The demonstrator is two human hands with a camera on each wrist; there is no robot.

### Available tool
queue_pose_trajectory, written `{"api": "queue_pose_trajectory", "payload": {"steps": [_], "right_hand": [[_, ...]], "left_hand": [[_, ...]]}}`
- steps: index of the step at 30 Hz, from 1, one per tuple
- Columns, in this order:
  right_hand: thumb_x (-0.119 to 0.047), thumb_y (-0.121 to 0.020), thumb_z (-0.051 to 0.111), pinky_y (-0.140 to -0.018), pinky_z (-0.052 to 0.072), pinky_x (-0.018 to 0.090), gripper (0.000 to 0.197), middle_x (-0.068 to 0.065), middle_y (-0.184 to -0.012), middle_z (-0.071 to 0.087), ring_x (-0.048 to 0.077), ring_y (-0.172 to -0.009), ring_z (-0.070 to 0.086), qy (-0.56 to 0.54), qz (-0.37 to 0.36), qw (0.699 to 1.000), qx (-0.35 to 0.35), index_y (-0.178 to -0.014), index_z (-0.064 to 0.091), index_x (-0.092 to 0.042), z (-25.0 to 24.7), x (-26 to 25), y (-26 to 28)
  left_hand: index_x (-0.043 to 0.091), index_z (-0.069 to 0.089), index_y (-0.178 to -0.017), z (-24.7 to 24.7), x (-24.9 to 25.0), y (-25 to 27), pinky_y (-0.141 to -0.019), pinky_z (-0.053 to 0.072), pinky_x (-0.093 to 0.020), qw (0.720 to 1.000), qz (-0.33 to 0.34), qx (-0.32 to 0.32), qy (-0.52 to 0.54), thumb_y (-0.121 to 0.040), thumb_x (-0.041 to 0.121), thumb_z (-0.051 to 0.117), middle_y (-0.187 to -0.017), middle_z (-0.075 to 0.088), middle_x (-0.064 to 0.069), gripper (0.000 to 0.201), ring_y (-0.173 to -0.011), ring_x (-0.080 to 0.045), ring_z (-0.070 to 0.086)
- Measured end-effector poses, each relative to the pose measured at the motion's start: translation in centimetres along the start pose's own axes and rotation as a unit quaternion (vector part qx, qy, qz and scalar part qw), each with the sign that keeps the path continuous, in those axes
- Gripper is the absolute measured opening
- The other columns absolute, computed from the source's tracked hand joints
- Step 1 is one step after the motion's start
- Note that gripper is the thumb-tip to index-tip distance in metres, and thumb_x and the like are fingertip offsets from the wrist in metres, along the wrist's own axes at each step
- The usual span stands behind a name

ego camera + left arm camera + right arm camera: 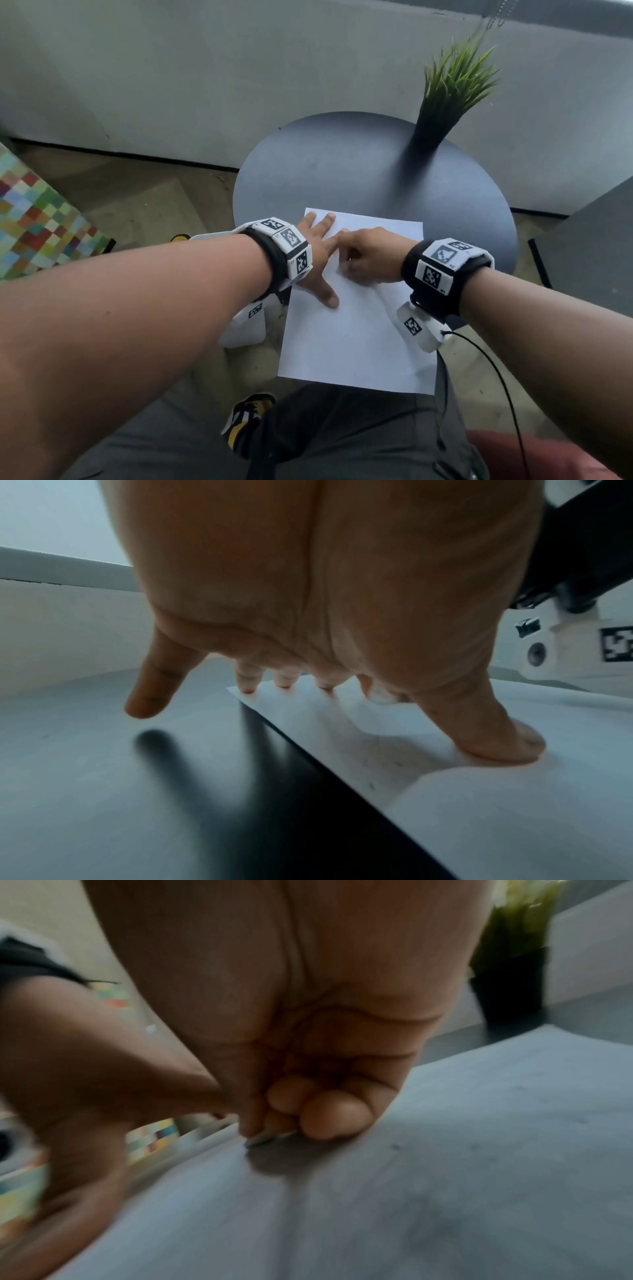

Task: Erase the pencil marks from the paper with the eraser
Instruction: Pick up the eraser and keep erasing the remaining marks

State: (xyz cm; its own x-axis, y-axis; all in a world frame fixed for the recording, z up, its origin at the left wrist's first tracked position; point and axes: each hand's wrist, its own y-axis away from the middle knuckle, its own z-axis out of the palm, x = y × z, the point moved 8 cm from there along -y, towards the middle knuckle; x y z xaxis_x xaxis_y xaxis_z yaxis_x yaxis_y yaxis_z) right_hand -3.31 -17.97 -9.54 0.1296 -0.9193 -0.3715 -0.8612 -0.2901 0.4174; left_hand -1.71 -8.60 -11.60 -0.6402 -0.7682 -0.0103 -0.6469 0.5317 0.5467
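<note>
A white sheet of paper (349, 335) lies on the round dark table (342, 164), its near edge hanging over the table's front. My left hand (318, 253) is spread flat on the sheet's upper left, with the thumb (507, 745) and fingertips pressing down. My right hand (366, 257) sits just right of it with curled fingers. Those fingers pinch a small pale eraser (270, 1138) against the paper (445, 1177); only a sliver of it shows. Faint grey specks (397, 1146) mark the sheet nearby. The head view hides the eraser under the hand.
A grass plant in a black pot (442, 109) stands at the table's back right. A colourful checkered block (37, 212) is on the floor at left, and dark furniture (589, 246) at right. A black cable (496, 370) hangs from my right wrist.
</note>
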Motion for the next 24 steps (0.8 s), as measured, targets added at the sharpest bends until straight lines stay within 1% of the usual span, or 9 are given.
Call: {"api": "queue_pose_trajectory", "payload": {"steps": [4, 7, 9, 11, 14, 17, 19, 21, 24], "right_hand": [[-0.025, -0.088, 0.055, -0.066, 0.044, 0.031, 0.006, 0.004, -0.087, 0.063, 0.027, -0.085, 0.058, -0.027, 0.082, 0.984, 0.157, -0.085, 0.053, -0.019, -2.6, 3.0, -0.1], [-0.022, -0.087, 0.056, -0.073, 0.049, 0.035, 0.004, 0.001, -0.084, 0.061, 0.027, -0.084, 0.059, 0.004, -0.016, 0.999, 0.044, -0.086, 0.054, -0.018, 0.2, -0.3, 0.6], [-0.022, -0.087, 0.059, -0.065, 0.047, 0.031, 0.005, -0.001, -0.083, 0.059, 0.024, -0.081, 0.058, 0.014, -0.024, 1.000, -0.013, -0.087, 0.055, -0.019, 0.5, -0.8, 0.7], [-0.020, -0.087, 0.057, -0.058, 0.042, 0.027, 0.003, 0.001, -0.087, 0.060, 0.025, -0.082, 0.058, 0.004, 0.043, 0.998, 0.046, -0.088, 0.056, -0.018, -1.8, 1.2, -0.3], [-0.020, -0.088, 0.053, -0.067, 0.043, 0.030, 0.004, 0.004, -0.091, 0.061, 0.029, -0.089, 0.059, 0.008, 0.086, 0.988, 0.128, -0.089, 0.054, -0.017, -3.0, 1.9, -0.5], [-0.020, -0.088, 0.055, -0.070, 0.045, 0.031, 0.012, -0.002, -0.081, 0.057, 0.024, -0.080, 0.059, 0.028, -0.008, 1.000, -0.007, -0.079, 0.048, -0.026, 0.6, -1.9, 0.8], [-0.020, -0.086, 0.057, -0.064, 0.047, 0.029, 0.014, -0.003, -0.073, 0.060, 0.017, -0.064, 0.058, 0.006, -0.003, 0.999, -0.050, -0.075, 0.051, -0.025, 1.0, -1.9, 1.2], [-0.022, -0.085, 0.057, -0.061, 0.045, 0.028, 0.004, 0.000, -0.076, 0.063, 0.016, -0.062, 0.057, -0.021, 0.060, 0.998, 0.022, -0.083, 0.058, -0.018, -1.1, 0.5, 0.1], [-0.024, -0.088, 0.054, -0.067, 0.042, 0.030, 0.009, 0.004, -0.090, 0.063, 0.024, -0.081, 0.056, -0.003, 0.096, 0.989, 0.112, -0.092, 0.055, -0.017, -1.9, 2.0, -0.1]], "left_hand": [[0.034, -0.012, -0.160, -0.2, 0.2, 0.1, -0.115, 0.020, -0.067, 1.000, -0.004, -0.008, -0.006, -0.066, 0.083, 0.070, -0.169, -0.019, -0.003, 0.134, -0.155, -0.034, -0.014], [0.036, -0.012, -0.159, 0.0, 0.0, 0.0, -0.115, 0.021, -0.066, 1.000, -0.004, -0.011, -0.005, -0.064, 0.084, 0.070, -0.168, -0.021, -0.002, 0.135, -0.154, -0.034, -0.015], [0.036, -0.014, -0.160, 0.1, 0.0, -0.1, -0.116, 0.020, -0.066, 1.000, -0.003, -0.013, -0.003, -0.064, 0.084, 0.070, -0.168, -0.022, -0.003, 0.136, -0.154, -0.035, -0.017], [0.035, -0.014, -0.160, 0.0, 0.2, -0.1, -0.116, 0.019, -0.065, 1.000, -0.001, -0.016, -0.007, -0.065, 0.084, 0.069, -0.168, -0.021, -0.003, 0.135, -0.154, -0.036, -0.016], [0.034, -0.014, -0.160, 0.1, 0.1, -0.1, -0.117, 0.018, -0.065, 1.000, -0.004, -0.015, -0.005, -0.065, 0.084, 0.069, -0.168, -0.021, -0.003, 0.135, -0.154, -0.036, -0.016], [0.036, -0.014, -0.159, 0.4, -0.2, -0.2, -0.116, 0.018, -0.067, 1.000, 0.000, -0.012, 0.007, -0.063, 0.086, 0.069, -0.167, -0.024, -0.002, 0.137, -0.154, -0.035, -0.019], [0.037, -0.015, -0.159, 0.5, -0.3, -0.3, -0.117, 0.016, -0.066, 1.000, 0.003, -0.011, 0.014, -0.062, 0.086, 0.069, -0.167, -0.024, -0.002, 0.138, -0.154, -0.034, -0.020], [0.037, -0.015, -0.159, 0.5, -0.2, -0.4, -0.118, 0.015, -0.066, 1.000, 0.004, -0.010, 0.011, -0.063, 0.085, 0.069, -0.168, -0.023, -0.002, 0.137, -0.153, -0.035, -0.020], [0.036, -0.014, -0.159, 0.6, -0.3, -0.6, -0.117, 0.014, -0.067, 1.000, 0.001, -0.006, 0.014, -0.063, 0.085, 0.069, -0.168, -0.023, -0.002, 0.137, -0.153, -0.036, -0.019]]}}
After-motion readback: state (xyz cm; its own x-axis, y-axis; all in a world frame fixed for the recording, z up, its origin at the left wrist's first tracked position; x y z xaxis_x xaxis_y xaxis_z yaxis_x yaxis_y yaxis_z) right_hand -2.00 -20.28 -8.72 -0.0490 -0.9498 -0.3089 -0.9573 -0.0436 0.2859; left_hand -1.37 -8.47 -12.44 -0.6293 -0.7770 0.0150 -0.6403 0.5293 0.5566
